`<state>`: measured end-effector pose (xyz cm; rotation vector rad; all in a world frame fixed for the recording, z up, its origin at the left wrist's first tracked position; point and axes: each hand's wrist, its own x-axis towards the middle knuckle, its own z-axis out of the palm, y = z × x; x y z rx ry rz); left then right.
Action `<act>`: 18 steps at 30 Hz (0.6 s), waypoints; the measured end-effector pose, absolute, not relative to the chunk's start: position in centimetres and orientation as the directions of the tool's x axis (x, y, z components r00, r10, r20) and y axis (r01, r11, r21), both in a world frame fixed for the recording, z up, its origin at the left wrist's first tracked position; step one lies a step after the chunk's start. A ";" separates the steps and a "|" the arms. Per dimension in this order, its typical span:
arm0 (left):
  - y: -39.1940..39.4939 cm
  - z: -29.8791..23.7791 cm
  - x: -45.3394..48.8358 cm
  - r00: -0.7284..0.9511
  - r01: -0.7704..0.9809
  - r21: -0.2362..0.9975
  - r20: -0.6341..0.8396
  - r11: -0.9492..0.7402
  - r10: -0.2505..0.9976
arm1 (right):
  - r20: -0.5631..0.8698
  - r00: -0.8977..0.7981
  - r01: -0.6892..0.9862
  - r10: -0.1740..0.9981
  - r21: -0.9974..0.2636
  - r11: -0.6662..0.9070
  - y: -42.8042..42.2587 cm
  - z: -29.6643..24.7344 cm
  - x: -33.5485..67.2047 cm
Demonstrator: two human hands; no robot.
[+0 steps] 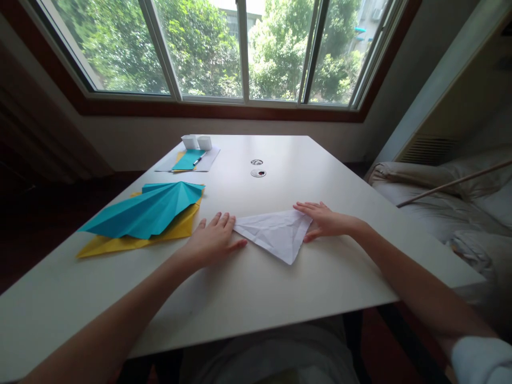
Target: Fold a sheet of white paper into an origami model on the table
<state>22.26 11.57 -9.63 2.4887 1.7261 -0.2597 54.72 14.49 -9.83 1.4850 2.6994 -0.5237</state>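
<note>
A folded sheet of white paper (276, 232), creased and roughly triangular, lies flat on the white table (240, 298) with one corner pointing toward me. My left hand (216, 237) rests palm down at its left tip, fingers outstretched. On the other side, my right hand (322, 220) lies over the paper's upper right corner with the fingers spread and the thumb near the right edge. Both hands press lightly or rest; neither is closed around the paper. The bits of paper under the fingers are hidden.
Left of my hands lies pleated blue paper (160, 210) on yellow paper (176, 226). Farther back are a smaller blue sheet (188, 160), a pen (199, 158) and two small white containers (205, 142). Round grommets (258, 173) sit mid-table. A sofa (424, 208) stands at right.
</note>
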 end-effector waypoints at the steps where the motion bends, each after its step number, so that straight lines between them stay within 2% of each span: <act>1: 11.7 -9.5 22.2 0.361 0.929 -0.020 -0.165 -0.369 0.918 | -0.121 -0.579 0.797 0.806 -0.295 0.527 14.4 -9.7 54.6; 5: 11.7 -9.0 22.0 0.415 0.908 -0.010 -0.119 -0.419 0.902 | -0.027 -0.672 0.694 0.740 -0.372 0.616 14.4 -9.2 54.3; 8: 11.7 -8.6 21.8 0.455 0.890 0.010 -0.111 -0.456 0.884 | 0.048 -0.730 0.620 0.682 -0.374 0.690 14.4 -9.1 53.8; 12: 12.1 -8.2 21.5 0.476 0.879 0.048 -0.078 -0.474 0.876 | 0.227 -0.777 0.486 0.587 -0.376 0.789 13.8 -9.1 52.8; 15: 12.5 -8.1 21.3 0.472 0.879 0.102 -0.043 -0.466 0.880 | 0.378 -0.631 0.524 0.677 -0.437 0.731 13.0 -8.9 52.1; 18: 13.0 -8.3 21.0 0.462 0.864 0.219 0.012 -0.453 0.887 | 0.434 -0.305 0.535 0.848 -0.659 0.530 12.7 -8.6 51.7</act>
